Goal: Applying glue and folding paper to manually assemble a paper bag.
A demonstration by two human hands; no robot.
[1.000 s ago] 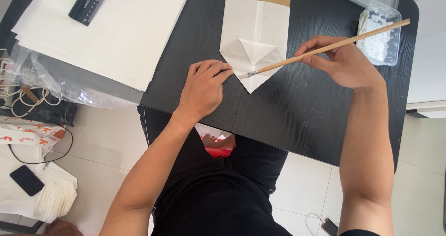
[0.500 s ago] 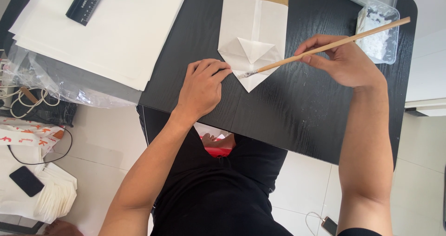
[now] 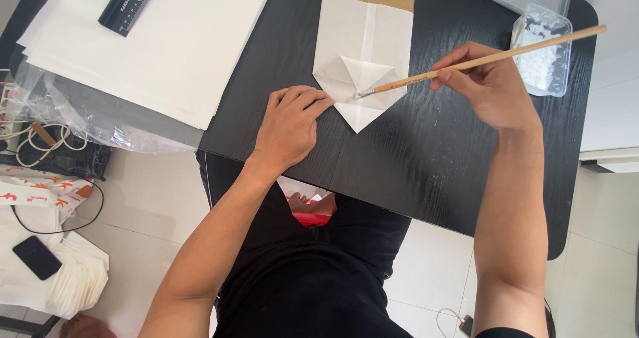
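left hand (image 3: 289, 126) flat, pinning folded white paper (image 3: 363, 58) on black counter (image 3: 426, 152); right hand (image 3: 489, 88) gripping brush (image 3: 479, 60), long axis slanting, tip on flap.

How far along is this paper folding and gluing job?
Done: the paper piece is already creased, its near end folded into a point. In hand: the right hand holds a brush with its tip on the folded flaps, while the left hand presses the paper's edge to the table. Left, it seems: the flaps look not yet closed, and a stack of sheets lies unfolded.
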